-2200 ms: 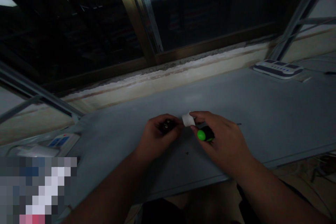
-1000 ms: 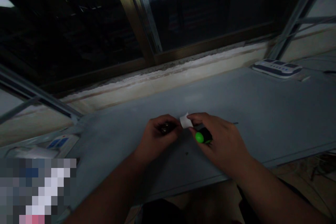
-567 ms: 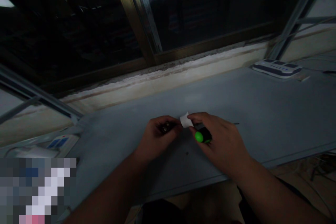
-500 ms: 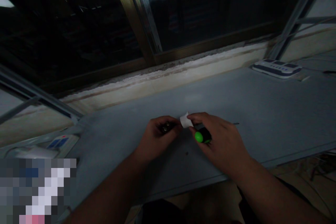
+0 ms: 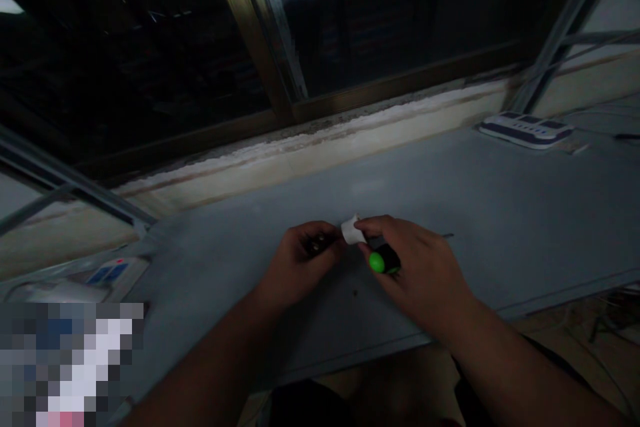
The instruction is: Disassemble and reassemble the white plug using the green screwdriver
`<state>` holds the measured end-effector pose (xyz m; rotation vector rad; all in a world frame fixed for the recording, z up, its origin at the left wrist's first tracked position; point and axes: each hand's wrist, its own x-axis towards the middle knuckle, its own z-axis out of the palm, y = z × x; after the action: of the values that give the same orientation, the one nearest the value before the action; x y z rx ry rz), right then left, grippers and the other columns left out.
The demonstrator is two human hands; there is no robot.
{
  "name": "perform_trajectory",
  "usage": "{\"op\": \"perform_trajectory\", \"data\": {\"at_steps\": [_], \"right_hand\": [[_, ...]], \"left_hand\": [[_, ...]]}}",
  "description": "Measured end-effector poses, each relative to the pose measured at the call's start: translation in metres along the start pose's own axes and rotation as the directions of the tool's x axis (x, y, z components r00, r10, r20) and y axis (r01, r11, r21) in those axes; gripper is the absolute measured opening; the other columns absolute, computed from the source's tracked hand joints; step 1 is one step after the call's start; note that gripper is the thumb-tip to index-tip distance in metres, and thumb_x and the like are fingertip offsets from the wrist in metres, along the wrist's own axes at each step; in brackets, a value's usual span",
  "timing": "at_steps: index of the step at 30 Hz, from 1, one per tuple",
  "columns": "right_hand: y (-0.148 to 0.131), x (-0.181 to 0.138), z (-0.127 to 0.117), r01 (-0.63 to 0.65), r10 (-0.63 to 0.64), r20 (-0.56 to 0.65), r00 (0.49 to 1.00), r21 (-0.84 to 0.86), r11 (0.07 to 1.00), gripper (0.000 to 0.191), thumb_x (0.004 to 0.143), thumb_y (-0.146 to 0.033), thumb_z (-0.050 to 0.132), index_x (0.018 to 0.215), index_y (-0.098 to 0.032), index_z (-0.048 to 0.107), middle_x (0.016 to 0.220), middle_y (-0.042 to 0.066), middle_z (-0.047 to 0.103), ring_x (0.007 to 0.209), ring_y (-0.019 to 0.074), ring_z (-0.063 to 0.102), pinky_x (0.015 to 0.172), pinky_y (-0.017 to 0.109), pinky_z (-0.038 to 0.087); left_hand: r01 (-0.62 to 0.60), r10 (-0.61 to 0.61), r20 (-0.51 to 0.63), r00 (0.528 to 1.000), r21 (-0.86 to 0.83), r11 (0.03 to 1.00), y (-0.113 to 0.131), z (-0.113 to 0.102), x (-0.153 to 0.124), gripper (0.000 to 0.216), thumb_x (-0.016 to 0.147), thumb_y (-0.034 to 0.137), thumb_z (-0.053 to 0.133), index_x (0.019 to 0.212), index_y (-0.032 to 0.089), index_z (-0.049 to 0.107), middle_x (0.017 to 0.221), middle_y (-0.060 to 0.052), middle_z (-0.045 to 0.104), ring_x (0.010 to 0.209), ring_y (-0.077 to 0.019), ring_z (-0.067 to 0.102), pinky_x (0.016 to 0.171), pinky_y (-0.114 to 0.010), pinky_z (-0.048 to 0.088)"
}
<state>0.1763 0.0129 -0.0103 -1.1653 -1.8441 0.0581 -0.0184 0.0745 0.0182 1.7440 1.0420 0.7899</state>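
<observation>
Here, white piece (image 5: 352,231) between hands (image 5: 303,261) (image 5: 423,265)

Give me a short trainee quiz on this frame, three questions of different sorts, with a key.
1. True or false: the white piece is between the left hand and the right hand.
2. Which hand holds the green-and-black handle? A) left B) right C) neither
3. Fill in: the white-and-blue power strip shows a small ____ light.

Key: 1 true; 2 B; 3 red.
</observation>
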Motion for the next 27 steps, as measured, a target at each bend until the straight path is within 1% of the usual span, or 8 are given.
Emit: {"op": "perform_trajectory", "data": {"at_steps": [5,9,15,18,20,22,24,27], "right_hand": [[0.0,0.0,-0.001,-0.005,0.005,0.016,1.0,0.013,1.0,0.035,0.089,-0.011,0.062,0.122,-0.024,0.058,0.117,0.006,0.077,0.103,0.0243,0.075,0.086,0.039,0.06],[-0.001,0.001,-0.003,-0.012,0.011,0.031,0.999,0.026,1.0,0.034,0.089,-0.012,0.061,0.121,-0.024,0.057,0.114,0.006,0.077,0.101,0.0244,0.075,0.084,0.038,0.06],[-0.001,0.0,-0.003,0.0,0.0,0.018,1.0,0.018,1.0,0.035,0.09,-0.014,0.061,0.124,-0.024,0.056,0.118,0.007,0.076,0.102,0.0238,0.074,0.083,0.036,0.06],[0.0,0.0,-0.004,-0.023,0.022,0.029,0.999,0.032,0.999,0.036,0.09,-0.014,0.061,0.124,-0.024,0.055,0.119,0.007,0.076,0.101,0.0236,0.074,0.085,0.037,0.059],[0.002,0.0,-0.005,-0.047,0.046,0.053,0.998,0.035,0.998,0.034,0.09,-0.014,0.061,0.123,-0.023,0.055,0.115,0.007,0.076,0.098,0.0239,0.074,0.085,0.039,0.058],[0.003,0.001,-0.007,-0.045,0.042,0.098,0.994,0.033,0.998,0.032,0.09,-0.014,0.062,0.12,-0.023,0.056,0.11,0.006,0.075,0.096,0.0244,0.072,0.085,0.04,0.057],[0.004,0.002,-0.009,0.001,-0.007,0.159,0.987,0.034,0.999,0.031,0.088,-0.012,0.064,0.116,-0.023,0.057,0.106,0.005,0.074,0.096,0.0247,0.07,0.084,0.04,0.056],[0.005,0.003,-0.011,0.087,-0.097,0.239,0.966,0.053,0.995,0.028,0.086,-0.009,0.066,0.109,-0.023,0.06,0.102,0.004,0.073,0.097,0.0237,0.066,0.081,0.037,0.054]], "left_hand": [[-0.025,0.025,0.018,1.0,-0.021,0.999,-0.001,-0.003,0.0,0.016,0.079,0.028,0.076,0.08,0.014,0.07,0.07,0.0,0.063,0.063,-0.0108,0.055,0.061,-0.024,0.042],[-0.044,0.045,0.012,0.999,-0.029,0.999,0.001,-0.004,0.0,0.013,0.076,0.025,0.077,0.075,0.016,0.068,0.069,0.0,0.064,0.063,-0.0112,0.056,0.063,-0.025,0.044],[-0.122,0.125,-0.039,0.991,0.054,0.991,0.003,-0.001,-0.003,0.008,0.076,0.02,0.076,0.079,0.017,0.069,0.075,-0.002,0.068,0.066,-0.0125,0.059,0.063,-0.026,0.046],[-0.149,0.153,-0.054,0.987,0.06,0.987,0.002,0.0,-0.004,0.011,0.077,0.021,0.077,0.082,0.017,0.068,0.077,-0.003,0.069,0.068,-0.013,0.061,0.064,-0.026,0.048],[-0.133,0.135,-0.06,0.989,0.039,0.99,0.0,0.0,-0.004,0.019,0.076,0.022,0.08,0.087,0.017,0.066,0.076,-0.001,0.067,0.066,-0.0118,0.059,0.062,-0.024,0.047],[-0.123,0.123,-0.042,0.991,0.022,0.992,-0.001,-0.003,-0.003,0.03,0.074,0.024,0.085,0.095,0.017,0.065,0.076,0.0,0.066,0.064,-0.0106,0.058,0.06,-0.023,0.045],[-0.145,0.145,0.017,0.989,0.047,0.988,-0.002,-0.006,-0.002,0.035,0.073,0.026,0.088,0.101,0.017,0.068,0.083,-0.001,0.068,0.069,-0.0112,0.059,0.062,-0.023,0.046],[-0.229,0.214,0.118,0.97,0.138,0.964,-0.002,-0.01,0.0,0.03,0.077,0.028,0.086,0.104,0.017,0.074,0.097,-0.007,0.072,0.08,-0.0144,0.063,0.069,-0.026,0.049]]}}
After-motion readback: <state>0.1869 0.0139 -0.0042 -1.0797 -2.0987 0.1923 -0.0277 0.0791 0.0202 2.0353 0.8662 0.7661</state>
